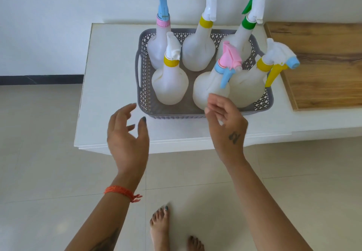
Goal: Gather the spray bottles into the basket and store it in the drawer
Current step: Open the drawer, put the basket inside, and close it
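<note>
A grey lattice basket (pixel 144 86) stands on a low white cabinet top (pixel 109 74). Several white spray bottles stand upright inside it, among them one with a yellow collar (pixel 170 82) at the front left, one with a pink head and blue trigger (pixel 210 86) at the front middle, and one with a yellow trigger and blue nozzle (pixel 248 86) at the front right. My left hand (pixel 127 133) hovers open just in front of the basket's left corner. My right hand (pixel 227 121) is open over the basket's front rim, fingers near the pink-headed bottle, holding nothing.
A wooden board (pixel 323 64) lies on the cabinet to the right of the basket. A white wall rises behind. Pale floor tiles (pixel 49 162) spread in front, where my bare feet (pixel 160 227) stand.
</note>
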A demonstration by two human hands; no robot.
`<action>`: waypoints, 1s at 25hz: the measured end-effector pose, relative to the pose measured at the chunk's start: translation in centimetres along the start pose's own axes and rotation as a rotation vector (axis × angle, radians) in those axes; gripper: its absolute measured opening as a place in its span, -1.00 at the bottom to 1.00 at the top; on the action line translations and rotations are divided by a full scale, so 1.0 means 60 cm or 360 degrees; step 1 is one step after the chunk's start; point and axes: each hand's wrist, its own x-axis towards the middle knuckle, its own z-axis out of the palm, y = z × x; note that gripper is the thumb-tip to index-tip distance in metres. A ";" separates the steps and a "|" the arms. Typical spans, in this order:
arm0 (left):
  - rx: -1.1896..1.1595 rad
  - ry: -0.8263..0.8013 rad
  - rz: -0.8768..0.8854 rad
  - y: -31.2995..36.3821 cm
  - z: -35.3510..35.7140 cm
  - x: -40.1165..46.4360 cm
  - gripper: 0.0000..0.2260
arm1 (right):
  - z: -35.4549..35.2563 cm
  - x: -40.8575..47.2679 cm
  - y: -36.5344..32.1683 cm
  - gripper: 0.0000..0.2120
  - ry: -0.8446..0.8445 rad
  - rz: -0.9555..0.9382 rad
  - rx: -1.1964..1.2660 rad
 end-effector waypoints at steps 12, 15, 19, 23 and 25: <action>0.0152 0.0051 -0.0785 -0.132 -0.060 -0.037 -0.05 | -0.118 -0.059 0.146 -0.53 0.0596 0.0588 -0.0393; 0.0089 0.0017 -0.0825 -0.149 -0.058 -0.013 0.00 | -0.119 -0.050 0.162 -0.44 0.0606 0.0643 -0.0427; 0.0054 -0.0011 -0.0873 -0.159 -0.045 0.002 0.04 | -0.132 -0.038 0.183 -0.35 0.0667 0.0674 -0.0448; -0.0047 0.0031 -0.0963 -0.162 -0.033 0.014 0.16 | -0.162 -0.019 0.208 -0.20 0.0726 0.0811 -0.0403; -0.0094 0.0055 -0.0984 -0.168 -0.031 0.020 0.19 | -0.177 -0.004 0.218 -0.10 0.0709 0.0857 -0.0391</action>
